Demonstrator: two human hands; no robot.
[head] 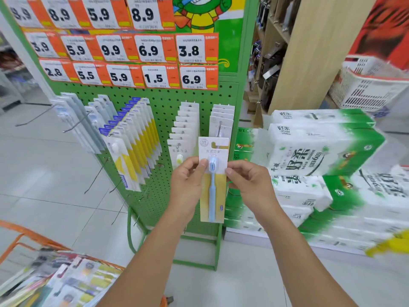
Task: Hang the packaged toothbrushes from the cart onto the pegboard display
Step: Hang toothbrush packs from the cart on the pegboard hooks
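Note:
I hold one packaged toothbrush [213, 187], a blue brush on a white and yellow card, upright in front of the green pegboard [164, 103]. My left hand [188, 185] pinches its left edge and my right hand [250, 182] grips its right edge. The card's hang slot sits just below the tip of a peg carrying a row of similar white packs [221, 116]. Another row of white packs [184, 129] hangs to the left, and yellow and blue packs [132, 138] hang further left. The orange cart [31, 238] at the bottom left holds several more packaged toothbrushes [66, 282].
Bare metal pegs [97, 176] stick out of the lower board and at the left. Orange price tags [132, 49] cover the board's top. Stacked green and white tissue packs [321, 156] stand to the right, with a white basket [365, 89] and a wooden shelf [309, 52] behind.

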